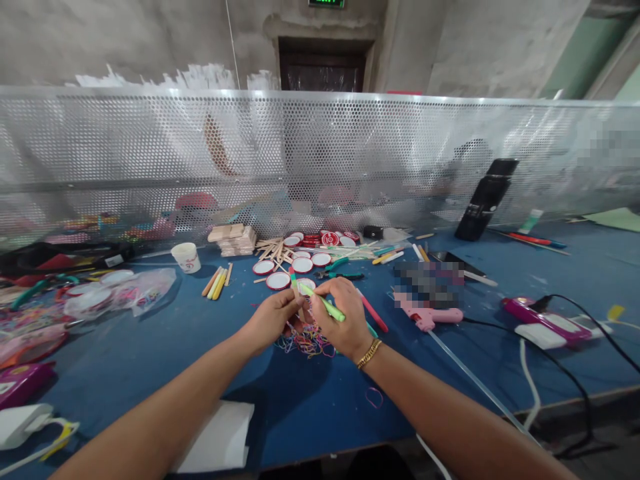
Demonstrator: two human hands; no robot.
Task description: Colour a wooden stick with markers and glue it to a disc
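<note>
At the middle of the blue worktop [150, 347], just above a loose heap of coloured rubber bands [307, 341], a green stick [325, 303] is held slantwise, its far end pointing away to the left. The fingers of the right hand [345, 320] are closed around the stick's near half. Those of the left hand [273, 319] are pinched together close beside it, though whether a band is caught between them cannot be told. The work seems to be done best if the stick is kept steady by the right hand alone and held low over the heap, so that a dropped band falls back among the others. A single band should be drawn out with the fingertips before it is stretched, since the bands lie tangled. A pink stick [373, 312] lies just to the right, and a pink glue gun [427, 315] with its cord lies beyond it; both are better left undisturbed by the right forearm.
</note>
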